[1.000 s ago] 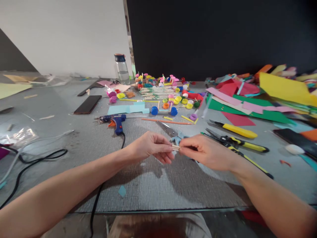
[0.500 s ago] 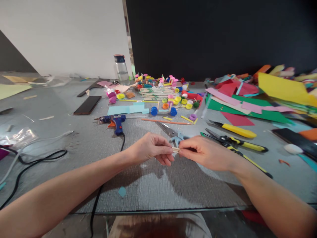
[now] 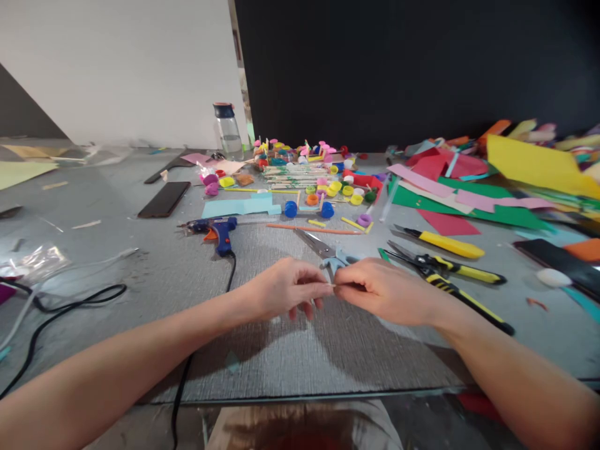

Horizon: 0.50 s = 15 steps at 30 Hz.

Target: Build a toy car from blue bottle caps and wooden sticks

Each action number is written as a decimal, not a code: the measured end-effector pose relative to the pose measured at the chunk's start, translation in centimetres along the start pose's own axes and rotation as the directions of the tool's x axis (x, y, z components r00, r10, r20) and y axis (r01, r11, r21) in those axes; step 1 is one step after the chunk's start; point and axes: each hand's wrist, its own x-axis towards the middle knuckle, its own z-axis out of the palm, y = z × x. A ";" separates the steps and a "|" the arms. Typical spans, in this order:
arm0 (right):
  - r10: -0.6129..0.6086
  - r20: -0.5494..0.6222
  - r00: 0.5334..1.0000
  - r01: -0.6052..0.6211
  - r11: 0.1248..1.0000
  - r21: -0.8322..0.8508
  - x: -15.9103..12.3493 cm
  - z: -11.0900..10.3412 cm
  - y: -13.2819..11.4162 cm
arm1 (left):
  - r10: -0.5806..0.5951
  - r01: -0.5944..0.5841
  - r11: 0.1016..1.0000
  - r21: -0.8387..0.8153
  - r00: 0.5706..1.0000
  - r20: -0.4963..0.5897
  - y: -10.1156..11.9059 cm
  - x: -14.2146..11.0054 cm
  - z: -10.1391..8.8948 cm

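Thumb and fingers of my left hand (image 3: pixel 284 289) are pinched together, and so are those of my right hand (image 3: pixel 389 290); their fingertips meet over the near middle of the table. Between them are thin pale wooden sticks (image 3: pixel 334 286), now almost wholly covered by the fingers. Scissors with light blue handles (image 3: pixel 344 257) lie just behind the fingertips, their blades spread a little. A blue hot glue gun (image 3: pixel 223 232) rests on its side beyond my left hand. Right of my right hand are yellow-and-black pliers (image 3: pixel 434 265) and a yellow utility knife (image 3: pixel 450 244).
Farther back lie blue bottle caps (image 3: pixel 291 209) with sticks, many coloured caps (image 3: pixel 334 188), and a light blue paper strip (image 3: pixel 239 205). A water bottle (image 3: pixel 229 132) stands behind. Coloured paper (image 3: pixel 515 209) covers the right; a phone (image 3: pixel 164 200) and a black cable (image 3: pixel 79 303) are left.
My hands have come closer together, so the fingertips touch and less of the sticks shows. My left hand's fingers have curled in slightly. The tools on the table stay in place.
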 end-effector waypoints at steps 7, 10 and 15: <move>-0.010 0.027 1.000 0.012 0.997 -0.079 0.2 -0.1 -0.6 | -0.030 0.021 0.995 0.099 0.996 0.087 0.1 -0.1 -0.4; -0.013 0.031 0.999 0.016 0.995 -0.102 0.3 0.0 -0.8 | -0.010 -0.003 0.991 0.137 0.995 0.094 0.2 -0.2 -0.5; -0.026 0.046 0.999 0.031 0.994 -0.106 0.2 -0.1 -0.7 | 0.021 -0.030 0.984 0.178 0.999 0.049 0.1 -0.2 -0.3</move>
